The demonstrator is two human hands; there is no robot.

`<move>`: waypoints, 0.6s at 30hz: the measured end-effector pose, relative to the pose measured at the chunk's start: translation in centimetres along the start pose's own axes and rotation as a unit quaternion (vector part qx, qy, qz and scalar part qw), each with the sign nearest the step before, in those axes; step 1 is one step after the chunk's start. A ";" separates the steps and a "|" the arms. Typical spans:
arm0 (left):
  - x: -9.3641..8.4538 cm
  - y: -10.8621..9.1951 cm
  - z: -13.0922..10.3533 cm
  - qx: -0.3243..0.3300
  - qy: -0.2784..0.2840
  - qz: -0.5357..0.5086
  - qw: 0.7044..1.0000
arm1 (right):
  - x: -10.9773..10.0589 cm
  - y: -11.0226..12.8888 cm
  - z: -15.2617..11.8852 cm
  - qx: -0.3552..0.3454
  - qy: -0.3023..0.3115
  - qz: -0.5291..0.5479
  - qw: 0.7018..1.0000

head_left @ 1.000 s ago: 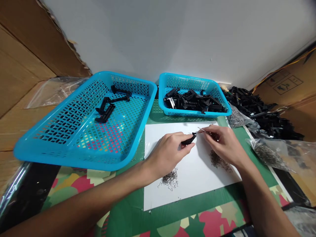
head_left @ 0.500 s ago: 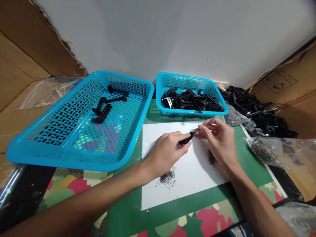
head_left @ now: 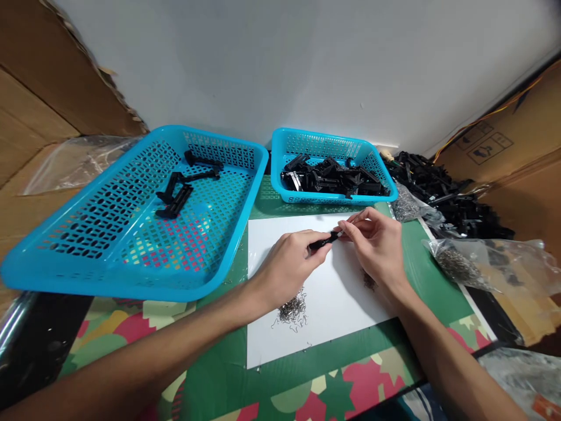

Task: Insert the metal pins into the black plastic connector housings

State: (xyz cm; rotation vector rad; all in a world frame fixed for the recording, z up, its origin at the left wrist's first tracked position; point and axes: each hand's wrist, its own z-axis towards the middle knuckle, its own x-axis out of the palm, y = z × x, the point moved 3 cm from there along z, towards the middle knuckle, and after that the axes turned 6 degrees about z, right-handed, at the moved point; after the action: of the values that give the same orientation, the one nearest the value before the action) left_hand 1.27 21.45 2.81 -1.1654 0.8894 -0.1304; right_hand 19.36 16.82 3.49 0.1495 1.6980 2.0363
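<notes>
My left hand (head_left: 294,257) is closed round a small black plastic part (head_left: 323,241), pinched between thumb and fingers above the white sheet (head_left: 333,310). Slim metal tweezers (head_left: 344,227) are gripped by my right hand (head_left: 377,240), their tip meeting the right end of the black part. My fingers hide much of both. Below my left wrist lies a pile of small bent metal wire pieces (head_left: 293,310). Another small pile of metal pieces (head_left: 369,280) shows partly from under my right hand.
A large blue basket (head_left: 219,280) at left holds several black parts (head_left: 175,202). Behind the sheet, a smaller blue basket (head_left: 337,200) is heaped with more. At right lie a black parts heap (head_left: 460,204) and a clear bag of metal pieces (head_left: 458,263). A wall (head_left: 263,70) rises behind.
The whole view has shifted slightly, so everything sits a little further left. The black part now shows more beyond my left fingers, and the tweezers' tip is against its end.
</notes>
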 end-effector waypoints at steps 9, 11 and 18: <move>-0.4 -0.1 0.7 -0.030 -0.010 -0.030 0.999 | 0.5 -0.4 1.0 0.051 0.009 0.060 0.997; -0.4 0.0 0.8 -0.035 -0.012 -0.033 0.999 | 0.5 -0.5 0.8 0.054 0.002 0.082 0.995; -1.1 0.2 0.7 -0.033 -0.065 -0.119 0.990 | -0.4 2.1 -0.4 -0.072 0.043 -0.003 0.996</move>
State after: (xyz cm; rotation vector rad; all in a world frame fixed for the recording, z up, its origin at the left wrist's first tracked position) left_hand 0.87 22.62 3.33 -1.3254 0.6420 -0.2168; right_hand 18.93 16.03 5.44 0.0099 1.5915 2.1800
